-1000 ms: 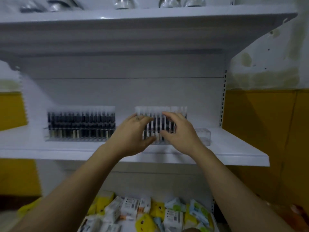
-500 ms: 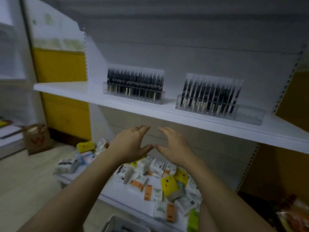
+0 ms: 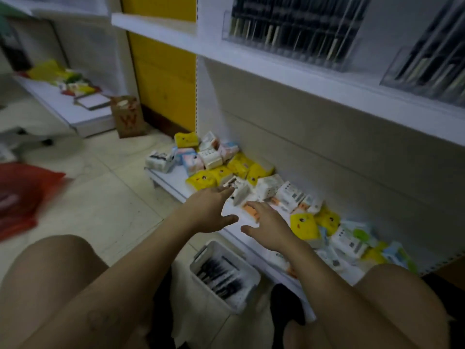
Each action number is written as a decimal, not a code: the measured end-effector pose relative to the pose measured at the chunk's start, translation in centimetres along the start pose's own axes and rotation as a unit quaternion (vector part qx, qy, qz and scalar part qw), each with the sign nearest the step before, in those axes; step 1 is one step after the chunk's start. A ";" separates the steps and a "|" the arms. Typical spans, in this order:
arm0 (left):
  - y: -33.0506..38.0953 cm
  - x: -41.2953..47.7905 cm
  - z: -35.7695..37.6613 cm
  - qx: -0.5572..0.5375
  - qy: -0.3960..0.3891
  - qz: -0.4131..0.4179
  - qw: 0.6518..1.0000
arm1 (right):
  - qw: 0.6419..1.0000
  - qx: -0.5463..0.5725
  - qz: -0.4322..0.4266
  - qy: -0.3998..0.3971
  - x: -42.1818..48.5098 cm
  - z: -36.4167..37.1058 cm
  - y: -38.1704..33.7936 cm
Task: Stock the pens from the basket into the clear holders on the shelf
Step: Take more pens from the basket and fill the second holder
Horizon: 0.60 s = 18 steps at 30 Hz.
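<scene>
A white basket (image 3: 247,293) with several black pens (image 3: 219,274) stands on the floor between my knees. My left hand (image 3: 210,210) and my right hand (image 3: 268,227) hover above it, side by side, fingers spread and holding nothing. Two clear holders sit on the white shelf (image 3: 289,71) at the upper right: one holder (image 3: 292,26) is packed with black pens, the other holder (image 3: 427,64) is cut off by the frame edge.
Small packets, yellow, white and blue (image 3: 226,170), lie heaped on the low bottom shelf (image 3: 166,182) just beyond my hands. A brown paper bag (image 3: 128,117) stands by the yellow wall. A red bag (image 3: 20,192) lies on the floor at left.
My hands left the right holder and dropped from the shelf toward the floor. The view swung down and left, bringing the basket of pens into sight.
</scene>
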State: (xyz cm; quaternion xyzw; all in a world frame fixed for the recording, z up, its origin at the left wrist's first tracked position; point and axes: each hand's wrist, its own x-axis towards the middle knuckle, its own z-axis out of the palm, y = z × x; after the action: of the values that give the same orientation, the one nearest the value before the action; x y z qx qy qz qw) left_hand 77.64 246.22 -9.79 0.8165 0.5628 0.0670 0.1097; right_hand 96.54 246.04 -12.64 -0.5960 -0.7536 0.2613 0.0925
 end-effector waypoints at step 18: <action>-4.7 3.6 18.5 -0.103 -0.230 -0.097 0.963 | 0.964 0.097 0.157 -0.192 4.5 14.1 8.6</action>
State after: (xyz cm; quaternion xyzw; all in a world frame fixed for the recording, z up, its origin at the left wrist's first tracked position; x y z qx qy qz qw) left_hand 78.97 249.26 -28.92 0.7358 0.5889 -0.0764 0.3256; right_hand 96.23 247.60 -29.67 -0.6333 -0.6255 0.4540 -0.0391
